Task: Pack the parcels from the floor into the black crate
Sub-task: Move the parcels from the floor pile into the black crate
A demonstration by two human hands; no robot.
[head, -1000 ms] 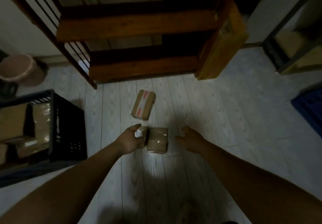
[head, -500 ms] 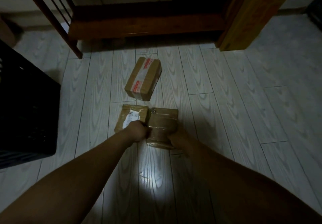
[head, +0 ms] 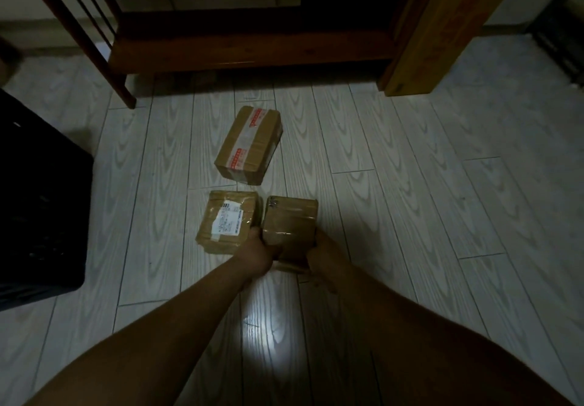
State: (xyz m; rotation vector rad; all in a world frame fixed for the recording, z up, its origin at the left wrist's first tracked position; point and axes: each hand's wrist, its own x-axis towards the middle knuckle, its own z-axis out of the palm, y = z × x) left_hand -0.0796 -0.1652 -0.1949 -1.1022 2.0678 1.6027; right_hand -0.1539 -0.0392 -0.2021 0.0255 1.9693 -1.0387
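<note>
Parcel (head: 290, 220), clamped between left fingers (head: 255, 234), right fingers (head: 317, 238)

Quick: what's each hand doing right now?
Left hand: grips the left edge of the tape-wrapped parcel.
Right hand: grips its right edge.

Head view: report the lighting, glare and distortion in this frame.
Head view: dim overall; a bright glare patch on the floor between the forearms; the black crate loses detail in shadow; the taped parcel gripped by the left hand and right hand is legible; the wide-angle lens curves the planks.
</note>
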